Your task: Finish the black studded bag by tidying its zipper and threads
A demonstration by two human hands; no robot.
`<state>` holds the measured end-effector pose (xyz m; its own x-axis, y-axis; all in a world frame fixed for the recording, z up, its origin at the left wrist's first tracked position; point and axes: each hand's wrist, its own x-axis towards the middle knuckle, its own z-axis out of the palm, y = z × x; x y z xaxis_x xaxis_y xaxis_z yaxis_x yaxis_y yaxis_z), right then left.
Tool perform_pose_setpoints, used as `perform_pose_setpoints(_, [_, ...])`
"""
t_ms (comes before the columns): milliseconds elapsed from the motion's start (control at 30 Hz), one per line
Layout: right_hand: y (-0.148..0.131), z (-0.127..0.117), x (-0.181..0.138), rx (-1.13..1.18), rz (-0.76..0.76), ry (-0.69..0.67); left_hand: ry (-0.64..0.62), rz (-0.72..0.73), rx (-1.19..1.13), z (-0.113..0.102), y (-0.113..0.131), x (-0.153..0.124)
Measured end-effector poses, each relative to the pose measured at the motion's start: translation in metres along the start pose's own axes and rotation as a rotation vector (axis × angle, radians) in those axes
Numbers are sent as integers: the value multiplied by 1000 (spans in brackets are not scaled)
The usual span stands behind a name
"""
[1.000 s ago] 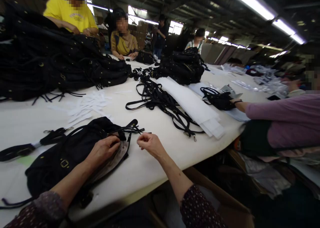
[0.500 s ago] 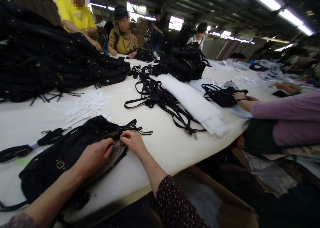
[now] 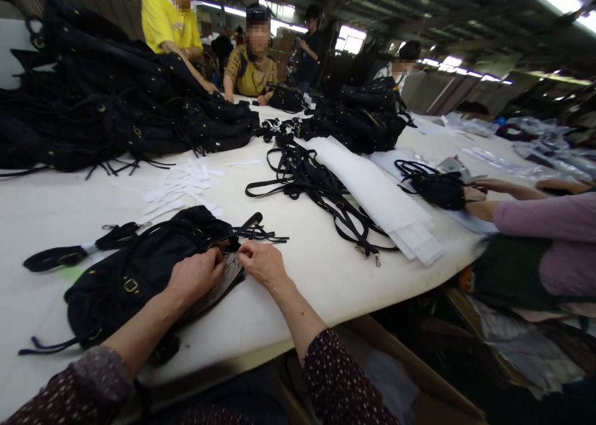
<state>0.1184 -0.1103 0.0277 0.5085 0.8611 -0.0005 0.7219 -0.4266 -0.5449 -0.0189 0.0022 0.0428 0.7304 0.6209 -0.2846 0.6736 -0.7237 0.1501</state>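
A black bag (image 3: 139,269) with gold buckles lies flat on the white table (image 3: 298,269) in front of me. My left hand (image 3: 195,276) rests on its open mouth, fingers curled and pinching the edge beside the grey lining. My right hand (image 3: 263,263) meets it from the right, fingers closed on the same edge near the thin black drawstrings (image 3: 261,232). A loose black strap (image 3: 74,251) lies to the left of the bag.
A big heap of black bags (image 3: 107,114) fills the far left, small white paper slips (image 3: 181,186) lie before it. Black straps (image 3: 316,189) and stacked white sheets (image 3: 377,195) cross the middle. A person in a pink sleeve (image 3: 544,217) handles a bag (image 3: 435,186) at right; other people work at the far side.
My right hand moved left from the bare table to the bag's mouth and closed on its edge beside the left hand. The view has shifted slightly.
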Motion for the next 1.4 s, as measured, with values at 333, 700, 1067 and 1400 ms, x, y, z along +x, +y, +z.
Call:
perform_pose_setpoints(333, [-3, -1, 2, -266, -30, -66, 20, 18, 11, 5, -5, -1])
perform_pose_setpoints(700, [-14, 5, 7, -281, -246, -30, 23, 62, -70, 19, -6, 12])
perform_pose_setpoints(1067, [1, 6, -29, -174, -42, -128, 63, 198, 4, 17, 18, -3])
perform_pose_setpoints(1400, [-4, 2, -44, -51, -31, 59, 52, 180, -103, 13, 2, -22])
